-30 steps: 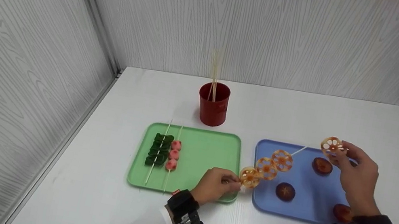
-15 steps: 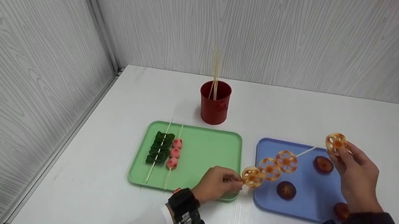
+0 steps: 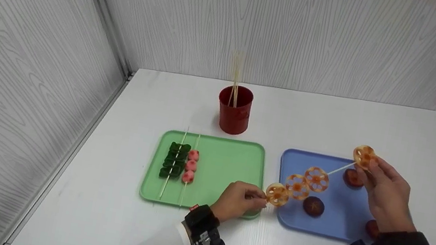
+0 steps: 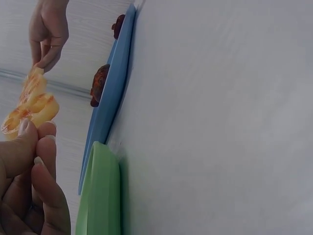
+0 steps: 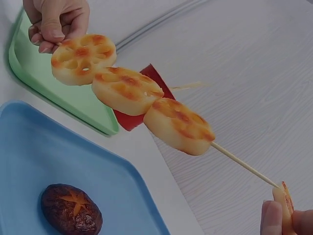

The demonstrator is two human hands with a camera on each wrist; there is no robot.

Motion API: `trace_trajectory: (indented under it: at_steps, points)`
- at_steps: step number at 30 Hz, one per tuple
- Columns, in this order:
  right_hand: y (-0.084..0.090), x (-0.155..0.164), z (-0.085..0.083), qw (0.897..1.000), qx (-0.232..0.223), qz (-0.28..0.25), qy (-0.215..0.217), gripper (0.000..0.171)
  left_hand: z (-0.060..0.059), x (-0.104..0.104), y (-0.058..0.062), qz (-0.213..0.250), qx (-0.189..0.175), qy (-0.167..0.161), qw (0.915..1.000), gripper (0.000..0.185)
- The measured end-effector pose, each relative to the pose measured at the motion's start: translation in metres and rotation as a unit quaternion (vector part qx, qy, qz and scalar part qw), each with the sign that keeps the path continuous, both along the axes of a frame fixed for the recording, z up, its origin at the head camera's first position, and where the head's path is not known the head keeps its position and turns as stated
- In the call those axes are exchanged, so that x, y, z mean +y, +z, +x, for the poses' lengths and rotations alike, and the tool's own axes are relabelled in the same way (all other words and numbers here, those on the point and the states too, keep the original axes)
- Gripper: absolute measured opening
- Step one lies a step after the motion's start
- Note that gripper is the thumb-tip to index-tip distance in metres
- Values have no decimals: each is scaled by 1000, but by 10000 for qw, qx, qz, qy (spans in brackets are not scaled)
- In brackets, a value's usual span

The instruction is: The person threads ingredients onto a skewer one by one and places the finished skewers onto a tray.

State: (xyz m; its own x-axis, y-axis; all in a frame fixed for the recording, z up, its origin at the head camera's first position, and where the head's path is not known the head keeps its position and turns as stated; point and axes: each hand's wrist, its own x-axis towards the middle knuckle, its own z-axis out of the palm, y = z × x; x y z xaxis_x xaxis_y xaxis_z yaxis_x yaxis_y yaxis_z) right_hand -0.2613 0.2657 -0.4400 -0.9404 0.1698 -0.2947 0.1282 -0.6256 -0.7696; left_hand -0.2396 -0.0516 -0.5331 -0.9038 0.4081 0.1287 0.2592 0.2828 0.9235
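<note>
My left hand (image 3: 241,201) pinches the lower end of a bamboo skewer (image 5: 247,164) over the gap between the trays. Three browned lotus root slices (image 3: 297,187) are threaded along it, the nearest one right at my fingertips. At the skewer's upper end, my right hand (image 3: 388,195) holds another lotus root slice (image 3: 364,157) between thumb and fingers. In the right wrist view the skewer's tip meets the edge of that slice; how deep it goes cannot be told. The left wrist view shows my left fingers (image 4: 46,147) against the nearest slice.
Below the hands lies a blue tray (image 3: 285,222) with dark mushroom caps (image 3: 313,206). On the left, a green tray (image 3: 230,156) bears a skewer of dark green pieces (image 3: 175,161) and one of pink balls (image 3: 191,166). Behind stands a red cup (image 3: 233,118) holding thin sticks (image 3: 235,83).
The skewer has shifted to the right, its tip coming up to the slice in my right hand, so the gap between them has closed. My right hand has moved only slightly.
</note>
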Motion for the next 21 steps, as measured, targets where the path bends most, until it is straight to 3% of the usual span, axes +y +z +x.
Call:
trace_trajectory:
  at_steps: [5, 12, 21]
  points:
    - [1, -1, 1, 9999, -24, 74, 72, 31, 0, -3, -1, -41, -55, 20, 10000, 11]
    - [-1, -1, 2, 9999, 43, -56, 108, 20, -1, -5, -4, -54, -14, 24, 10000, 11]
    - [-3, 0, 2, 9999, 73, 30, 65, 19, 0, -5, -4, -107, -108, -14, 9999, 10]
